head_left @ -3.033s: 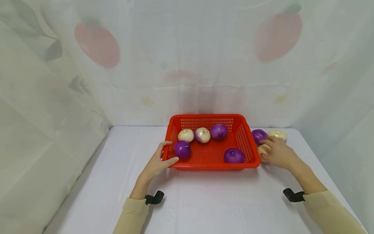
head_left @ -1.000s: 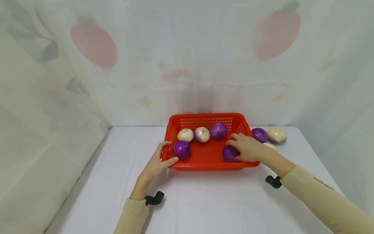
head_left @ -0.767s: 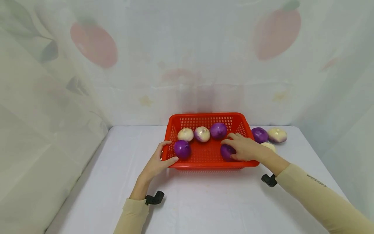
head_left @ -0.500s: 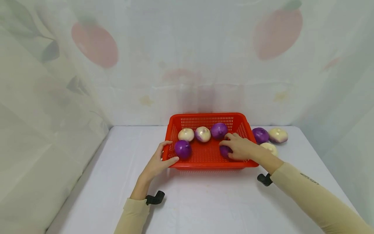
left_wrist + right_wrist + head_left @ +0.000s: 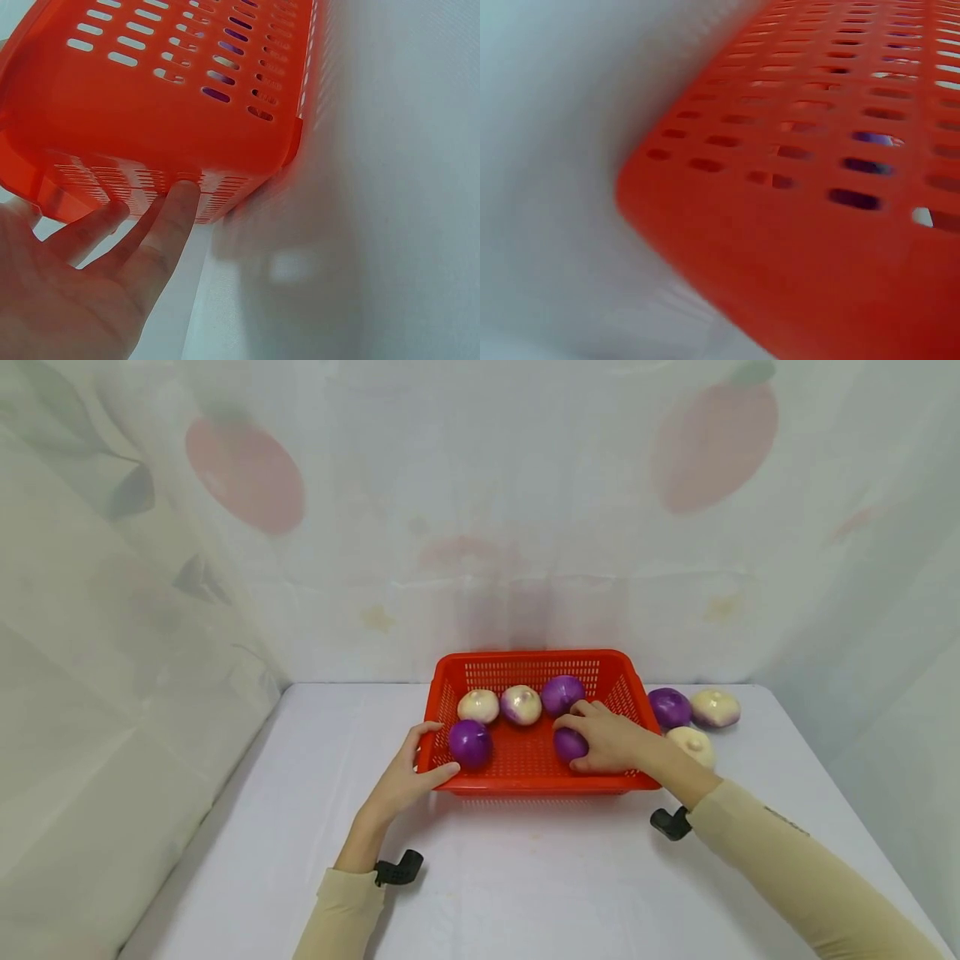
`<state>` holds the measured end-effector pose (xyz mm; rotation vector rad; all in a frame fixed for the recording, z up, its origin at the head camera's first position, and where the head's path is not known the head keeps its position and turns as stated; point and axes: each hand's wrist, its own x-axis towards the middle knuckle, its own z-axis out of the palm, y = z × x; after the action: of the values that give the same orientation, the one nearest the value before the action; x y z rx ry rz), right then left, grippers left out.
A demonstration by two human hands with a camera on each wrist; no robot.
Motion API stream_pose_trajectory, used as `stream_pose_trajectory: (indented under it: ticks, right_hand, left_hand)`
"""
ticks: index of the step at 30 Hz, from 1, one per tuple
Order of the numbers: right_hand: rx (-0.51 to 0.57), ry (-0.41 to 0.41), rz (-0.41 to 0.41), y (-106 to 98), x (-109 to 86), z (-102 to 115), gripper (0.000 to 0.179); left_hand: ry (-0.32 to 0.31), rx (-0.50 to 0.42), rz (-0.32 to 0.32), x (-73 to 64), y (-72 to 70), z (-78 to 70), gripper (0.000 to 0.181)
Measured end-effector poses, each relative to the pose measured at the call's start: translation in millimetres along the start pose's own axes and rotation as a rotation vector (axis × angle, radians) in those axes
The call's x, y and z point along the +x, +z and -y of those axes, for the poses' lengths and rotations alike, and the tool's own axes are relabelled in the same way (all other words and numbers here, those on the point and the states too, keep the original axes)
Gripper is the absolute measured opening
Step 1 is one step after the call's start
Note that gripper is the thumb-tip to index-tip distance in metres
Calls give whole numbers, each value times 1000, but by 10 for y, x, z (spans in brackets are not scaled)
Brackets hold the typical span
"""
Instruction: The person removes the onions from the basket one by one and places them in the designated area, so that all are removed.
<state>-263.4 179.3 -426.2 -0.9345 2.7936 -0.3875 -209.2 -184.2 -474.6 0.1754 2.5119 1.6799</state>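
Note:
A red perforated plastic basket [image 5: 540, 783] stands mid-table in the head view. My left hand [image 5: 401, 781] grips its left end, thumb over the front rim; in the left wrist view the fingers [image 5: 169, 225] press its perforated wall. Inside the basket my right hand [image 5: 615, 743] holds a purple onion [image 5: 568, 745] near the front, its fingers over the top. Behind lie two whitish onions [image 5: 478, 707] and another purple onion [image 5: 563, 694]; one more purple onion [image 5: 471, 744] sits front left. The right wrist view shows the basket wall [image 5: 742, 247], with the hand hidden.
Right of the basket, on the white-covered table [image 5: 525, 877], lie a purple onion [image 5: 670, 707] and two pale onions [image 5: 715, 707]. A printed white curtain [image 5: 480, 510] hangs along the back and sides.
My right hand has left the pale onion on the table and come into the basket. It has taken hold of the front purple onion and shifted it left. The left hand stays put.

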Motion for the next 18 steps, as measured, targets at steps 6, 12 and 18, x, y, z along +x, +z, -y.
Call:
stream_pose_trajectory:
  ticks: [6,12,18]
  right_hand:
    - [27,9,-49,-132,-81,97,60]
    - [62,10,-75,-269,-190,155,61]
    - [99,13,-117,-372,-311,147,61]
  left_hand:
    - [-3,-2,-4,-11,-3,-16,74]
    - [-2,-9,-2,-10,3,-23,75]
    - [-2,-8,0,-13,10,-16,73]
